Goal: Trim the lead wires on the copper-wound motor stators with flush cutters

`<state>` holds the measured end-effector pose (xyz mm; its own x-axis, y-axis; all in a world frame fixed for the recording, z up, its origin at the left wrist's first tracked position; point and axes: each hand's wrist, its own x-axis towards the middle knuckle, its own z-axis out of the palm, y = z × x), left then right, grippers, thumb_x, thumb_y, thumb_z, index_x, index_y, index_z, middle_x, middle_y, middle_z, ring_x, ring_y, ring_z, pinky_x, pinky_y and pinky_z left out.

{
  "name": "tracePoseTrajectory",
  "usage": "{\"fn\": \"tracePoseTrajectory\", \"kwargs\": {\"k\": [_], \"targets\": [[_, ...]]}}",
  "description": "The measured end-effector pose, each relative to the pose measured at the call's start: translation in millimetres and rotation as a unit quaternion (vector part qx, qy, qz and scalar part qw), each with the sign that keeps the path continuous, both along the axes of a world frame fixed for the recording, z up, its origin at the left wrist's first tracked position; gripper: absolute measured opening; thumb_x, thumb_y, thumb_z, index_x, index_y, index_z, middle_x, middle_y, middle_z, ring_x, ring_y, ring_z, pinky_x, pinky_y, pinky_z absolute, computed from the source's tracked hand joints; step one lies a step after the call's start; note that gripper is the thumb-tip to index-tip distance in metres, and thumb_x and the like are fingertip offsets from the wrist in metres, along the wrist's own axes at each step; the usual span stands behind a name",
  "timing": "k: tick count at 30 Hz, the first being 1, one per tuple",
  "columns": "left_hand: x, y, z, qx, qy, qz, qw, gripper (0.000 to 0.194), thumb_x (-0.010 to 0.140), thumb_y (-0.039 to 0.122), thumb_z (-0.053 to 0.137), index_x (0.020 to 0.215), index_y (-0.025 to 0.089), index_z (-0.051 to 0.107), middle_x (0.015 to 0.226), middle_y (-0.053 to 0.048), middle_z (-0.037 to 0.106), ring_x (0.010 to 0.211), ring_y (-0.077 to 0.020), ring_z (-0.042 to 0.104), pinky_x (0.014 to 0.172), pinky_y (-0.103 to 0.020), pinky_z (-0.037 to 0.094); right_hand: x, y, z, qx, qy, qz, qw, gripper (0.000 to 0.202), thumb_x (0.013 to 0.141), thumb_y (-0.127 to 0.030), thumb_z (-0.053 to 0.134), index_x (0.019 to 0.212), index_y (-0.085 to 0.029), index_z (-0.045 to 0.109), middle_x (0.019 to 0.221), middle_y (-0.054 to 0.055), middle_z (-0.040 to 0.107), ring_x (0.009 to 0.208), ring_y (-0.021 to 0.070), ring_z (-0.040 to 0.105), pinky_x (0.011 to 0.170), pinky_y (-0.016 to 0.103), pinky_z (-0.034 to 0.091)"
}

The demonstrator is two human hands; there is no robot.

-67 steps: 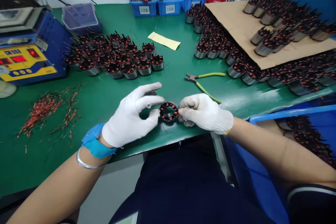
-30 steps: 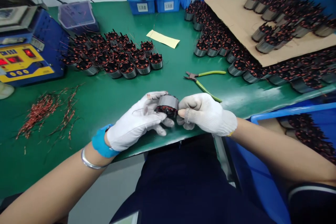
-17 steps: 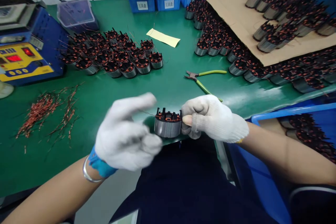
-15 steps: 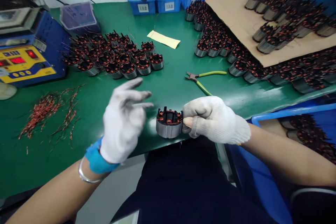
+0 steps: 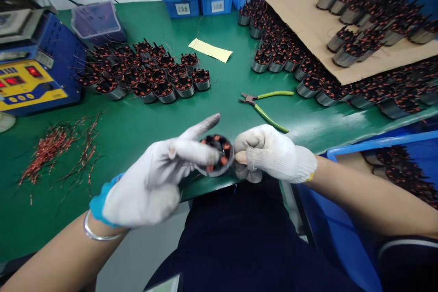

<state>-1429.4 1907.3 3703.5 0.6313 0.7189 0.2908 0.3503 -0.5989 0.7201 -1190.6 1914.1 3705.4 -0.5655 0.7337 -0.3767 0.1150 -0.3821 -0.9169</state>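
A wound motor stator (image 5: 227, 146), a grey metal ring with black prongs and copper coils, is held over the bench's front edge with its open face tilted up towards me. My right hand (image 5: 270, 153), in a white glove with the thumb tip bare, pinches it at the right side. My left hand (image 5: 153, 173), gloved with a blue wristband, meets it from the left, one finger stretched behind and a blurred one across its front. Behind them lie green-handled cutting pliers (image 5: 253, 99), jaws apart.
Several stators (image 5: 164, 91) stand at the back left, more (image 5: 262, 61) at the right, some on a cardboard sheet (image 5: 304, 13). Copper wire scraps (image 5: 51, 148) lie left, near a blue machine (image 5: 37, 77). Blue tool boxes (image 5: 181, 9) line the back; a blue crate (image 5: 393, 139) holds stators at right.
My left hand has moved right, from beside the stator onto it. The stator has tipped from upright so that its open face turns towards me. My right hand has hardly moved.
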Motion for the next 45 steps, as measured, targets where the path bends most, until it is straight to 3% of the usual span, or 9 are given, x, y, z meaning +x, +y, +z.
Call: {"fn": "tracePoseTrajectory", "kwargs": {"k": [5, 8, 11, 16, 19, 24, 28, 39, 45], "targets": [[11, -8, -3.9, 0.157, -0.096, -0.016, 0.983, 0.022, 0.071, 0.018, 0.072, 0.071, 0.022, 0.05, 0.124, -0.005, 0.06, 0.099, -0.0209, 0.064, 0.082, -0.039, 0.058, 0, -3, 7.0, 0.062, -0.052, 0.052, 0.995, 0.014, 0.079, -0.027, 0.056, 0.069, -0.017, 0.057, 0.058, -0.002, 0.061, 0.044, 0.0094, 0.055, 0.042, 0.019, 0.041], [18, -4, -5.8, -0.021, -0.137, 0.06, 0.989, 0.03, 0.077, 0.031, 0.067, 0.104, 0.024, 0.055, 0.139, -0.01, 0.048, 0.107, -0.0243, 0.062, 0.085, -0.042, 0.057, 3, -4, 10.1, 0.263, -0.139, 0.106, 0.949, 0.014, 0.078, -0.021, 0.055, 0.065, -0.017, 0.059, 0.059, -0.001, 0.06, 0.053, 0.0094, 0.053, 0.049, 0.021, 0.038], [21, 4, -9.3, -0.191, -0.001, -0.052, 0.98, 0.038, 0.082, 0.03, 0.06, 0.119, 0.023, 0.053, 0.118, -0.007, 0.064, 0.093, -0.0203, 0.068, 0.075, -0.033, 0.059, 2, -4, 5.8, 0.355, -0.161, 0.112, 0.914, 0.011, 0.076, -0.018, 0.057, 0.065, -0.017, 0.06, 0.063, -0.001, 0.06, 0.058, 0.0098, 0.051, 0.054, 0.022, 0.037], [23, 4, -25.7, 0.191, 0.069, 0.116, 0.972, 0.041, 0.07, 0.031, 0.071, 0.108, 0.023, 0.056, 0.106, -0.007, 0.07, 0.096, -0.0265, 0.067, 0.094, -0.046, 0.051, -10, -1, -13.1, 0.06, -0.083, 0.005, 0.995, 0.015, 0.079, -0.029, 0.051, 0.069, -0.018, 0.053, 0.061, -0.001, 0.061, 0.043, 0.0088, 0.05, 0.043, 0.022, 0.039], [24, 2, -34.0, 0.293, 0.094, 0.169, 0.936, 0.045, 0.071, 0.029, 0.071, 0.112, 0.025, 0.052, 0.11, -0.008, 0.069, 0.099, -0.0277, 0.067, 0.101, -0.05, 0.046, -12, 1, -17.5, 0.082, -0.1, -0.006, 0.992, 0.019, 0.083, -0.034, 0.047, 0.074, -0.018, 0.053, 0.065, 0.0, 0.063, 0.044, 0.0094, 0.052, 0.045, 0.023, 0.041], [26, 3, -37.2, 0.288, 0.088, 0.184, 0.936, 0.044, 0.07, 0.032, 0.072, 0.107, 0.019, 0.054, 0.098, -0.01, 0.07, 0.093, -0.0286, 0.067, 0.098, -0.049, 0.049, -3, 1, -11.5, 0.551, -0.36, 0.079, 0.749, 0.03, 0.089, -0.032, 0.047, 0.109, -0.015, 0.061, 0.097, 0.01, 0.067, 0.074, 0.0178, 0.059, 0.06, 0.029, 0.038], [28, 4, -36.7, 0.265, 0.085, 0.18, 0.943, 0.039, 0.07, 0.033, 0.071, 0.102, 0.018, 0.057, 0.093, -0.007, 0.071, 0.087, -0.0266, 0.068, 0.099, -0.049, 0.049, -2, -1, -10.3, 0.654, -0.43, 0.146, 0.605, 0.032, 0.095, -0.022, 0.032, 0.101, -0.017, 0.063, 0.077, 0.006, 0.063, 0.059, 0.0173, 0.053, 0.053, 0.033, 0.025], [22, 14, -28.4, 0.147, 0.193, 0.189, 0.952, 0.036, 0.069, 0.038, 0.065, 0.098, 0.017, 0.061, 0.088, -0.009, 0.067, 0.088, -0.0298, 0.065, 0.091, -0.047, 0.05, 33, 27, 2.4, 0.474, -0.475, 0.129, 0.73, 0.029, 0.093, -0.034, 0.042, 0.097, -0.019, 0.066, 0.088, 0.005, 0.069, 0.076, 0.0175, 0.061, 0.064, 0.027, 0.038], [19, 18, -21.6, 0.08, 0.219, 0.248, 0.94, 0.061, 0.066, 0.052, 0.066, 0.114, 0.015, 0.057, 0.107, -0.011, 0.065, 0.098, -0.0313, 0.063, 0.087, -0.044, 0.051, 45, 35, 0.7, 0.389, -0.74, 0.071, 0.543, 0.046, 0.093, -0.052, 0.036, 0.102, -0.015, 0.062, 0.099, 0.015, 0.063, 0.078, 0.0287, 0.063, 0.06, 0.033, 0.04]]}}
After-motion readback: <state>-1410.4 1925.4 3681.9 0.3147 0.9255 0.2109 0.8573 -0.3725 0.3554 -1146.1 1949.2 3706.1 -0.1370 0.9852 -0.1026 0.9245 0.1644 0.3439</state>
